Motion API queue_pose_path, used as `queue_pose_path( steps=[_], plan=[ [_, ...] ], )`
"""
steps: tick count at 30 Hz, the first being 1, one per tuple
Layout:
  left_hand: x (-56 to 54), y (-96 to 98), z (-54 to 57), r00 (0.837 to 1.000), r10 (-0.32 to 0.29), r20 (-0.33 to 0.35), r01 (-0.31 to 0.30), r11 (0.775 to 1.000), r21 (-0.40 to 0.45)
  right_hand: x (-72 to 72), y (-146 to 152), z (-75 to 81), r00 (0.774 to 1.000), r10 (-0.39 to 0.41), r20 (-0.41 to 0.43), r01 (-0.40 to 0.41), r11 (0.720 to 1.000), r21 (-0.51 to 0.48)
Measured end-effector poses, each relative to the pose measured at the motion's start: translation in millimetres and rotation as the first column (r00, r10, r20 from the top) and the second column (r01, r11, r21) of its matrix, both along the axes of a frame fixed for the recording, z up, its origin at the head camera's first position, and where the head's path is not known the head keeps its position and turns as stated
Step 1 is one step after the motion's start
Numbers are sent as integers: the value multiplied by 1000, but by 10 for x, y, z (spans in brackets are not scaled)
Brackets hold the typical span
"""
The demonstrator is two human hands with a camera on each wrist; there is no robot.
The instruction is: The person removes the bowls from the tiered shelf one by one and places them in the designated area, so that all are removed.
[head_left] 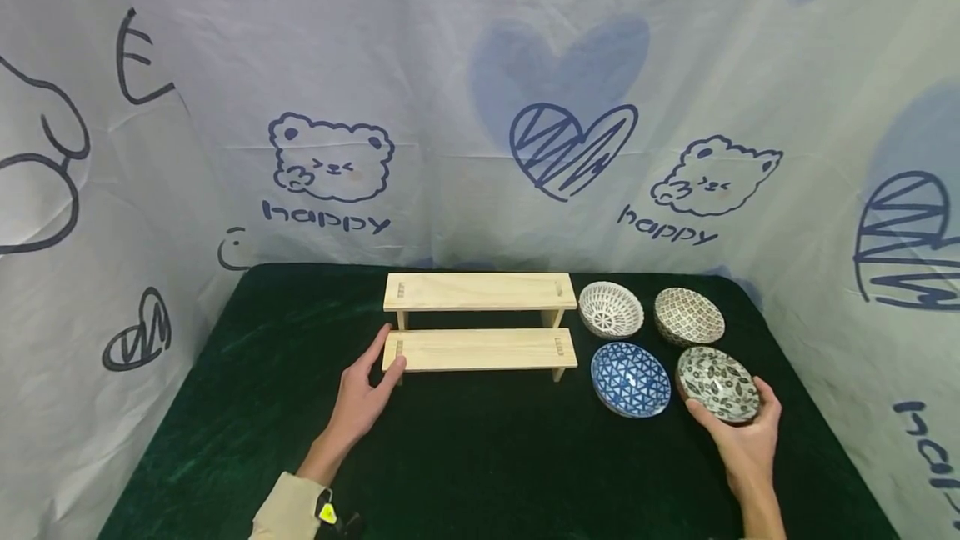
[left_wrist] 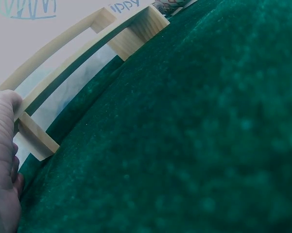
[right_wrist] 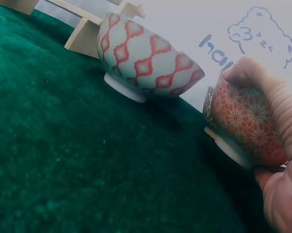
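Observation:
A pale wooden two-step shelf (head_left: 480, 350) stands on the dark green cloth. At its left end, my left hand (head_left: 358, 401) holds the lower board, thumb at the front edge and a finger by the back corner. My right hand (head_left: 750, 444) grips the leaf-patterned bowl (head_left: 718, 384) by its sides, thumb at the near left. Seen in the right wrist view, that bowl's outside (right_wrist: 248, 121) has red flower shapes. Just left of it sits the blue triangle-patterned bowl (head_left: 631, 379), whose outside (right_wrist: 143, 60) shows red diamonds.
Behind these two stand a white bowl with a dark lattice pattern (head_left: 611, 310) and a tan-patterned bowl (head_left: 689, 316). The green cloth (head_left: 495, 465) covers the table. A white printed curtain (head_left: 442, 107) hangs along the back and both sides.

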State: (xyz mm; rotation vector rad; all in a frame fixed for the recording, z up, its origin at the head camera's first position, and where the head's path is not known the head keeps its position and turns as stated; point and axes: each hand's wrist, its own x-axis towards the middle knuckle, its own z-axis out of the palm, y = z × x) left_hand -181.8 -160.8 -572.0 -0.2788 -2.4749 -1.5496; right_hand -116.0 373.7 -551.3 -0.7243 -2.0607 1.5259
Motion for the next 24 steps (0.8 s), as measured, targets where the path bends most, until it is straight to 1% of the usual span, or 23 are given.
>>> queue_pose_path(
  steps=[4, 10, 13, 16, 19, 21, 24],
  plan=[
    [17, 11, -6, 1000, 10, -5, -10, 1000, -5, -7, 24, -42, 1000, 12, 27, -13, 999, 37],
    [-2, 22, -1, 999, 23, -23, -23, 1000, -17, -20, 41, -58, 999, 27, 37, -30, 997, 72],
    [12, -2, -6, 999, 26, -21, -27, 1000, -15, -7, 30, -67, 997, 41, 68, -47, 995, 86],
    [27, -13, -15, 1000, 21, -12, -22, 1000, -22, 12, 34, -57, 991, 54, 126, -68, 992, 108],
    [26, -10, -35, 1000, 19, -4, -19, 1000, -22, 28, 48, -38, 984, 63, 167, -86, 988, 131],
    [23, 0, -40, 1000, 19, -1, -19, 1000, -17, 33, 57, -32, 984, 67, 163, -92, 984, 150],
    [23, 18, -36, 1000, 23, 1, -23, 1000, -21, 55, 61, -14, 993, 52, 107, -74, 975, 209]
  ],
)
